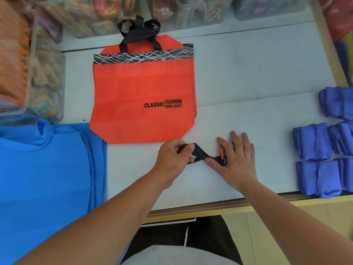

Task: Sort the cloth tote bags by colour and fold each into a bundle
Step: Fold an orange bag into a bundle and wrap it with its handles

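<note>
Head view.
- Red bundle [222, 152]: folded small, just off centre toward 4 o'clock on the grey table [257, 77], mostly hidden under the right hand [237, 159]. Fingers straight, palm pressing flat, thumb touching the black handle [199, 154].
- Left hand [174, 156]: near centre toward 6 o'clock, clenched round the handle's loop, strap twisted between both hands.
- Red tote stack [143, 92]: flat at 12 o'clock, printed CLASSIC FASHION DOWN JACKET, black straps pointing away.
- Light blue tote pile [47, 169]: flat at 8 o'clock, just beside the red stack's near corner.
- Darker blue bundles [315, 142]: folded, at 3 to 4 o'clock, near the table edge.
- Clear bins [191, 12]: 12 o'clock, contents blurred.
</note>
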